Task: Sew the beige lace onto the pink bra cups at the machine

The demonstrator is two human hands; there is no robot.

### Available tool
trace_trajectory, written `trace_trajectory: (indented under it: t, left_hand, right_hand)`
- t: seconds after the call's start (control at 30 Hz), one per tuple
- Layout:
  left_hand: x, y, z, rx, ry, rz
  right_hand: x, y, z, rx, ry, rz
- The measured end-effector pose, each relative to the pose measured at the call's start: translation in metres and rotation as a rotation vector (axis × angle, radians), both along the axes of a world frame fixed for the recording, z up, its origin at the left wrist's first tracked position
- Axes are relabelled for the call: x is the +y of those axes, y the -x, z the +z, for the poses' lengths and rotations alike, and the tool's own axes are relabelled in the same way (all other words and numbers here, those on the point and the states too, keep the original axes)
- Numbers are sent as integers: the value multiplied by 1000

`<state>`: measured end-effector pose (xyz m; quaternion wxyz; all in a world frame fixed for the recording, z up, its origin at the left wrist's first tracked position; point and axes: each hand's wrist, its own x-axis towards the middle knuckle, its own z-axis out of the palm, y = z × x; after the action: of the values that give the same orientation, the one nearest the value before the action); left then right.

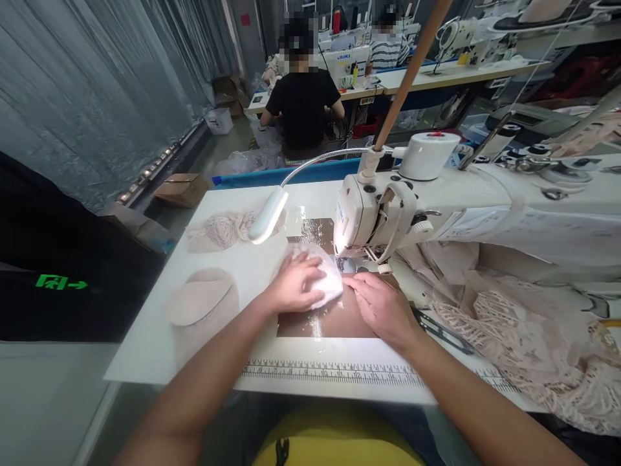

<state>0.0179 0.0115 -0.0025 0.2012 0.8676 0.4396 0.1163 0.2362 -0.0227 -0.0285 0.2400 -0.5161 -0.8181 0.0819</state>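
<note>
1. While the left hand (294,283) lies flat with open fingers on the pale fabric piece (326,278) at frame centre, the right hand (381,304) presses beside it, fingers stretched, gripping nothing.
2. A white bin (219,120) and a cardboard box (182,189) stand at upper left; their contents I cannot see.
3. "JUKI" reads on a far machine (345,63); a green exit sign (61,283) glows at left; a printed ruler (330,373) runs along the table (145,349).
4. The needle under the sewing machine (485,207) is lost in glare.

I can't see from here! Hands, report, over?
Left hand flat on pale lace fabric piece. Right hand beside it, fingertips at white sewing machine's needle. Black scissors lie just right.
</note>
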Motion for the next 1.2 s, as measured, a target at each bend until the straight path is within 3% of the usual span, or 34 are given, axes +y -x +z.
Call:
trace_trajectory:
  t: [0.1,0.17,0.3,0.4,0.53,0.6,0.73,0.83,0.97,1.07,1.13,1.2]
  left_hand:
    - [-22,5,14,-130,157,-327]
    - [-35,4,21,-227,186,-378]
    - [-38,0,23,-377,122,-115]
    - [-23,-7,17,-310,98,37]
    - [-5,-20,13,-48,144,-8]
    - [0,-24,14,-15,209,-49]
    - [9,-22,14,-201,398,-157]
    - [18,-14,10,-359,535,-54]
    - [25,-1,9,-450,369,200]
    - [16,6,17,-471,187,329]
    - [2,4,23,-414,51,283]
    - [-13,-3,24,-282,-33,116]
  right_hand:
    - [-2,-4,4,121,-4,17]
    - [-3,-5,5,159,-6,7]
    - [-3,-6,7,179,1,87]
    - [-3,-5,7,137,-30,213]
    - [-3,-7,6,22,-25,315]
    - [-2,-8,5,5,-13,311]
    - [-1,-9,4,14,-8,307]
    - [0,-8,4,28,-14,291]
    - [-1,-7,4,24,-10,266]
    - [-1,-7,3,23,-19,251]
    - [-1,-6,2,18,-23,231]
    - [-1,-5,1,14,-22,179]
